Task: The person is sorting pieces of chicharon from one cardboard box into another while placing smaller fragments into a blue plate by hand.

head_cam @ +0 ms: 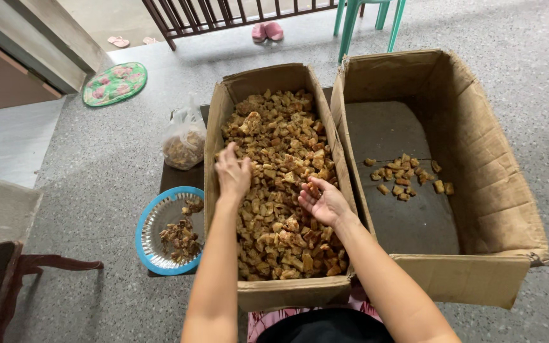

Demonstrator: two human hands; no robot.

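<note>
In the left cardboard box (274,295), still heaped with brown chunks (281,209), the left hand (232,171) rests fingers-down, the right hand (324,202) cups several; few chunks lie in the right box (478,190).

brown chunks (281,184), blue-rimmed plate (142,222), green mat (114,83)

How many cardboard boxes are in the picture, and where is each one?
2. The full box stands in front of the person, both hands over its brown pieces. The nearly empty box stands beside it, to its right. No others show.
</note>
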